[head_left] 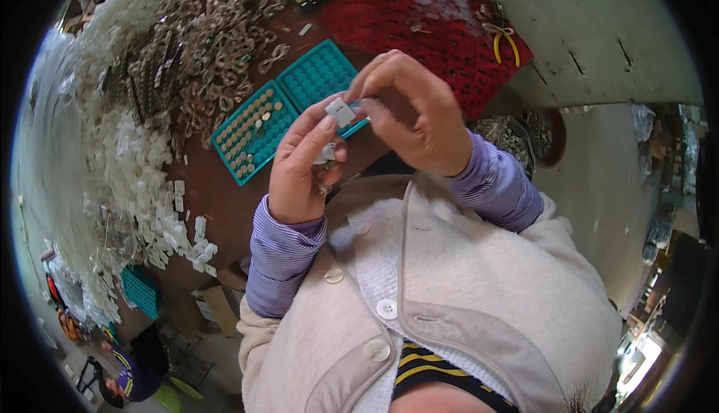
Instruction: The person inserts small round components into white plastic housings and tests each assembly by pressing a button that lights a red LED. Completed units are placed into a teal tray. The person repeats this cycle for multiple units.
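In the middle, my left hand (305, 160) pinches a small white card (341, 113) between thumb and fingers. Another small white piece (326, 154) is tucked in its curled lower fingers. My right hand (419, 117) is closed at the card's right edge, thumb and fingertips pressed together; a thin, pale bit shows there, too small to name. Just beyond my hands lie two joined teal trays. The left tray (241, 182) carries rows of small round gold-coloured pieces (253, 121), and the right tray (318, 76) shows bare round pockets. My hands partly hide its near edge.
A heap of tangled chains (217, 46) spreads beyond the trays. Clear plastic bags and white cards (135, 166) pile up along the left. Yellow-handled pliers (507, 47) lie on red cloth (449, 53). A bowl (558, 140) stands right. Another person (135, 375) is at lower left.
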`<action>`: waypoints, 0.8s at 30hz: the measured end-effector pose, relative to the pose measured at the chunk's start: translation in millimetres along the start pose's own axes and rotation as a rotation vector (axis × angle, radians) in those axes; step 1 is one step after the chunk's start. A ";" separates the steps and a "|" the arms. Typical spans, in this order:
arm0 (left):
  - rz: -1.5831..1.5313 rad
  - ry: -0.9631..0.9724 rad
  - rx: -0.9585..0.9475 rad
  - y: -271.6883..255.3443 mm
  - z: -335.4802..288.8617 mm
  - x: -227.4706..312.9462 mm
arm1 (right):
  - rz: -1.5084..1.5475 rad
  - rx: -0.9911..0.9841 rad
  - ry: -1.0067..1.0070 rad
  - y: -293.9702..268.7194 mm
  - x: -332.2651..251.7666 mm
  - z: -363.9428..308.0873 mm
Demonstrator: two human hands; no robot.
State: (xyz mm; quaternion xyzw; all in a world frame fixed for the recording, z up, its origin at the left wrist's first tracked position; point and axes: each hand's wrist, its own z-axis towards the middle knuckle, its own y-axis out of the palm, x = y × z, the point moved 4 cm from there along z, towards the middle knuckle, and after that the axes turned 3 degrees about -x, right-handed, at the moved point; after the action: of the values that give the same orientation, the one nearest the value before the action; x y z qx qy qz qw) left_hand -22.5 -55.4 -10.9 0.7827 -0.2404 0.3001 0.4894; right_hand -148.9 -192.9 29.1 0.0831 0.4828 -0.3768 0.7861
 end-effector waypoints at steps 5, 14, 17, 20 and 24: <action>-0.021 0.087 0.004 -15.0 -20.6 3.9 | -0.278 -0.110 -0.273 27.4 -23.6 9.7; 0.135 0.195 0.018 -24.1 -28.4 4.7 | -0.324 -0.221 -0.294 42.4 -29.7 9.3; 0.105 0.254 0.029 -30.3 -24.4 9.7 | -0.306 -0.276 -0.272 43.0 -22.6 19.4; -0.065 0.325 0.044 -42.4 -22.5 20.2 | -0.371 -0.255 -0.173 46.3 1.9 44.8; -0.284 0.294 -0.033 -59.3 -24.2 33.0 | -0.532 -0.248 -0.123 69.7 53.3 93.2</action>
State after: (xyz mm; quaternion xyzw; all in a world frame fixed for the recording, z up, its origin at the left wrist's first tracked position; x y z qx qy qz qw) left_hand 34.8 -12.0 -16.2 0.7485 -0.0583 0.3351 0.5693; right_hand -23.7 -217.3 17.5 -0.1662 0.4814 -0.5118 0.6918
